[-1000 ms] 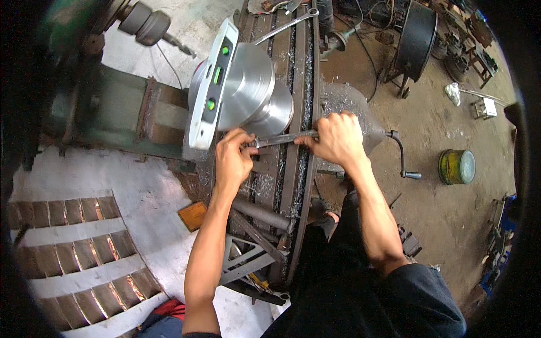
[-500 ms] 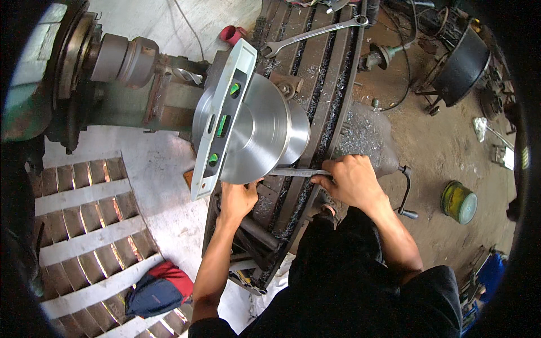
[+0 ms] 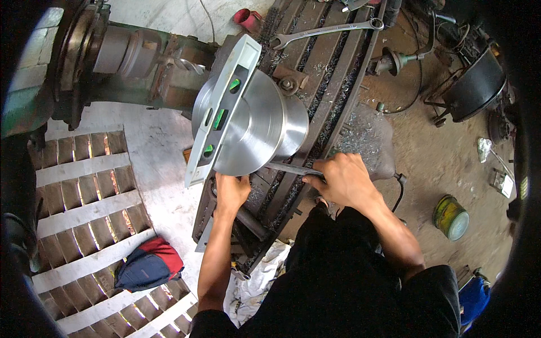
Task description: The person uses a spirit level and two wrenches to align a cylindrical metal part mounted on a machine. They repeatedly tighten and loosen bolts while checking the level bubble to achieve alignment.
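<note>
A shiny stepped metal disc [image 3: 248, 132] is mounted above the slotted machine table [image 3: 332, 73]. Across its upper face lies a pale spirit level [image 3: 225, 107] with green vials. My right hand [image 3: 346, 179] is closed around the outer end of a grey metal bar [image 3: 293, 169]; the bar's other end runs under the disc's near edge, out of sight. At the near left edge of the disc, my left hand [image 3: 231, 194] reaches up beneath the rim. Its thumb shows, but the other fingers are mostly hidden, so what it grips cannot be made out.
A drill bit [image 3: 189, 66] in a machine spindle points at the disc from the left. A large combination wrench [image 3: 329, 32] and metal shavings lie on the table; a red mug [image 3: 248, 19] is behind. A yellow-green bucket [image 3: 451, 218] stands right, a red-and-blue bag [image 3: 151, 263] lower left.
The view has shifted slightly. The outer end of the bar and my right hand have moved a little toward me, and my left hand sits farther under the rim.
</note>
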{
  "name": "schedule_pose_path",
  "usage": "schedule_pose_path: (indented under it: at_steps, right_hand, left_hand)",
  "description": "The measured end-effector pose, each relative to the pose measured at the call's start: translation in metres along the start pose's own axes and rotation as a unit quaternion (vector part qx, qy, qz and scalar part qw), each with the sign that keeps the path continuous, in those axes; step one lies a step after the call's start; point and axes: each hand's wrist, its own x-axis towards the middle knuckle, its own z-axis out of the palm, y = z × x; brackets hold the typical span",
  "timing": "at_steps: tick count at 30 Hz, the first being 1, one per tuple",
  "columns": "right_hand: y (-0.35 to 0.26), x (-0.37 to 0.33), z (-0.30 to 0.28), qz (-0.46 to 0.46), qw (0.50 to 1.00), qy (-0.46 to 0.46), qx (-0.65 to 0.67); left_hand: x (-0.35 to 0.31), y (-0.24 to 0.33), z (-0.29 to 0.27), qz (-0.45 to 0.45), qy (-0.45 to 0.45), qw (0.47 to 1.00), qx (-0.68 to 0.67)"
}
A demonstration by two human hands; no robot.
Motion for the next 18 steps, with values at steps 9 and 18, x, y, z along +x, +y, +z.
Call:
schedule_pose_path:
  at_steps: [9, 18]
  right_hand:
    - [-0.002, 0.000, -0.003, 0.001, 1.000, 0.002, 0.020]
    - [-0.018, -0.005, 0.002, 0.002, 0.996, 0.042, 0.074]
  left_hand:
    - [0.007, 0.009, -0.005, -0.015, -0.039, 0.998, -0.037]
    - [0.004, -0.004, -0.018, -0.115, -0.011, 0.991, -0.064]
